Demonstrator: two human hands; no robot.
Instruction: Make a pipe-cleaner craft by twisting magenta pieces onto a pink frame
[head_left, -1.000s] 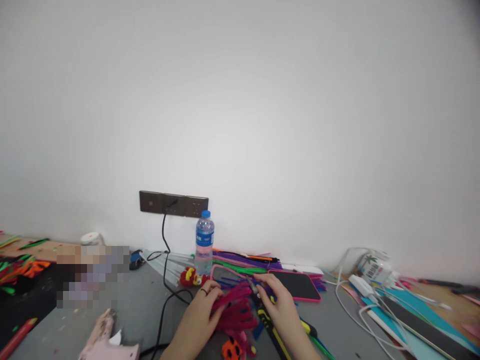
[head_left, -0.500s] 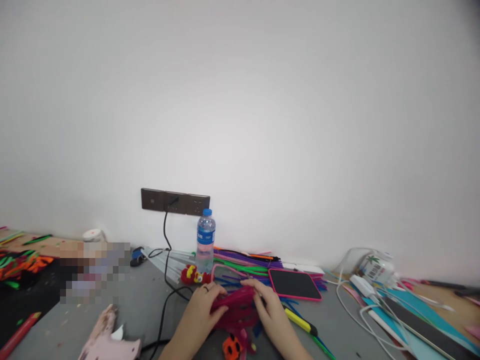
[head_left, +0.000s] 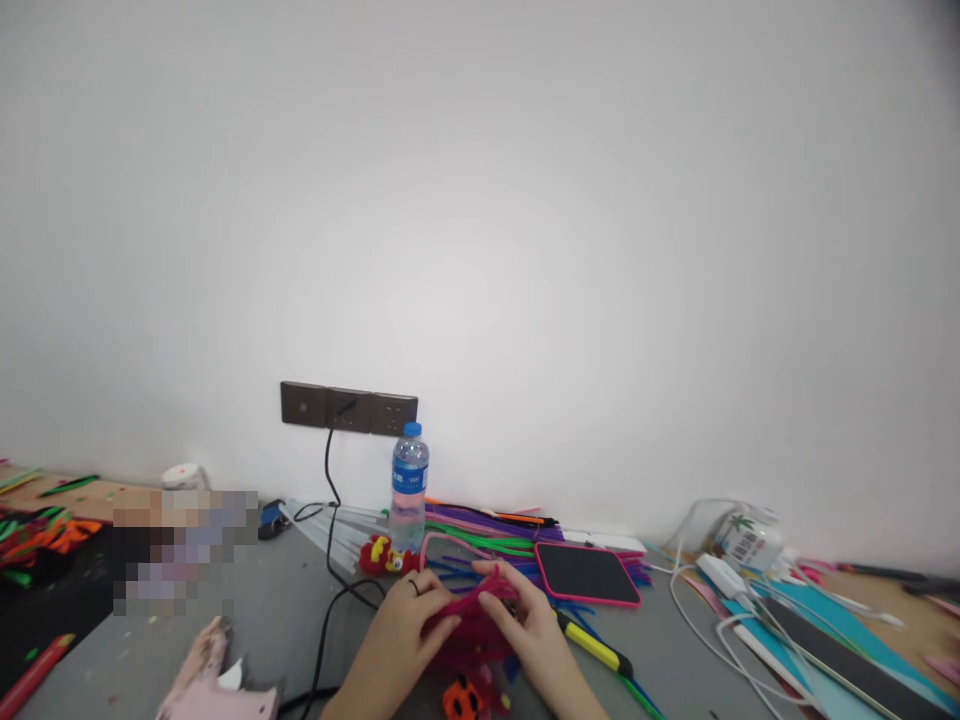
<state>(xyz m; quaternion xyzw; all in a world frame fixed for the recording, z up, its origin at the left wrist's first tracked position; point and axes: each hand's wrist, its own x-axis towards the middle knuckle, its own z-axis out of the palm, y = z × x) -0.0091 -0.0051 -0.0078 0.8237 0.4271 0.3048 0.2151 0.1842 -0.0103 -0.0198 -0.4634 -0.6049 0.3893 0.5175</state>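
Between both hands is a piece of thin, sheer magenta fabric (head_left: 466,640), bunched up along its top edge. My left hand (head_left: 409,635), with a dark ring on one finger, pinches its left side. My right hand (head_left: 521,625) grips the upper right edge between thumb and fingers. Just below the fabric lies an orange fuzzy piece with black spots (head_left: 461,698), partly cut off by the frame. A red and yellow fuzzy figure (head_left: 386,555) sits beyond my left hand. The fabric's lower part is blurred and partly hidden.
A water bottle (head_left: 409,485) stands by the wall, beside colored pipe cleaners (head_left: 495,535). Right of my hands are a pink-edged phone (head_left: 589,574) and a yellow cutter (head_left: 596,645). A pink glue gun (head_left: 217,690) and black cable (head_left: 324,640) lie left; white cables (head_left: 720,640) lie right.
Both hands have drawn the fabric's top edge together, so it looks more gathered. My right fingers have shifted slightly left along it. The view has tilted a little.
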